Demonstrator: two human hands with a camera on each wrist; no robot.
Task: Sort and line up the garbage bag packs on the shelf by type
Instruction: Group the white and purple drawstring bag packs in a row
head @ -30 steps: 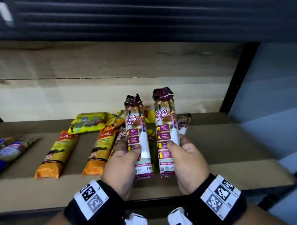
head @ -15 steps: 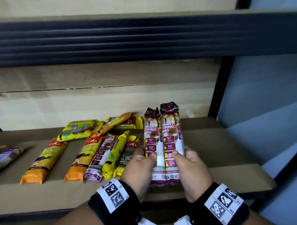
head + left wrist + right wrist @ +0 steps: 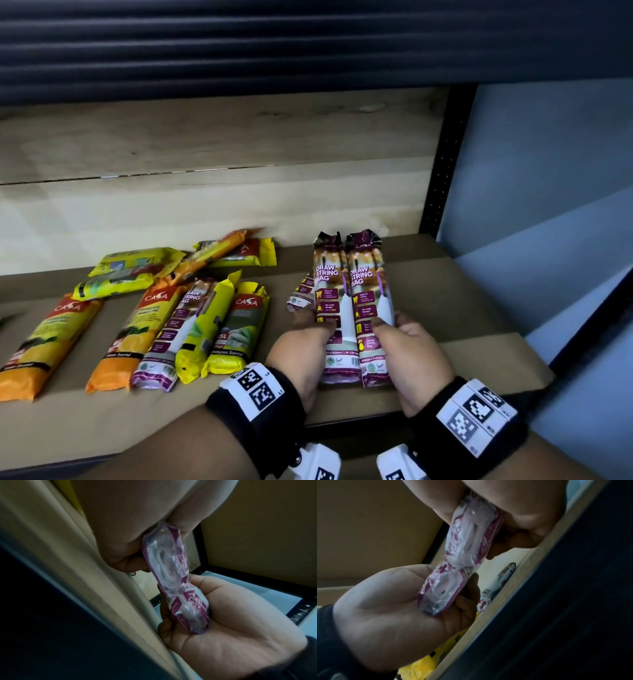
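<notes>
Holding two purple drawstring packs side by side, touching, the left hand (image 3: 301, 346) grasps the left pack (image 3: 330, 301) and the right hand (image 3: 411, 353) grasps the right pack (image 3: 368, 301), fingers curled round each near its lower end above the shelf (image 3: 462, 301) front. The step looks like grouping the purple type on the shelf's right part. Next they likely need laying down parallel, beside the third purple pack (image 3: 300, 294) just behind. Farther left, the orange and yellow packs (image 3: 219, 325) lie mixed with another purple pack (image 3: 171, 329), unsorted.
</notes>
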